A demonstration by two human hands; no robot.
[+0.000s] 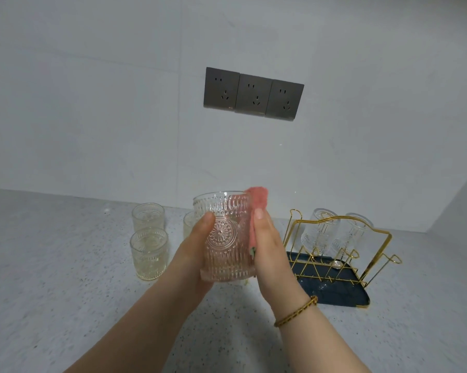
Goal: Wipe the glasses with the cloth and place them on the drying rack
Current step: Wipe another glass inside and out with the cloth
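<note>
On the speckled worktop [65,292], two embossed glasses stand upright at the left, the rear glass [148,216] just behind the front glass [149,253]. A third glass [189,222] is partly hidden behind the left hand [197,254]. That hand's grip is wrapped round the raised tumbler [227,238], held upright above the worktop, thumb on its front. A pink cloth [257,203] lies against the tumbler's right side and pokes above the rim. The right hand [270,246] holds it there in its grip, thumb up, fingers hidden. Further right, a gold wire drying rack [375,238] on a dark blue tray [342,294] carries two inverted glasses, one [317,230] beside the other [352,235].
</note>
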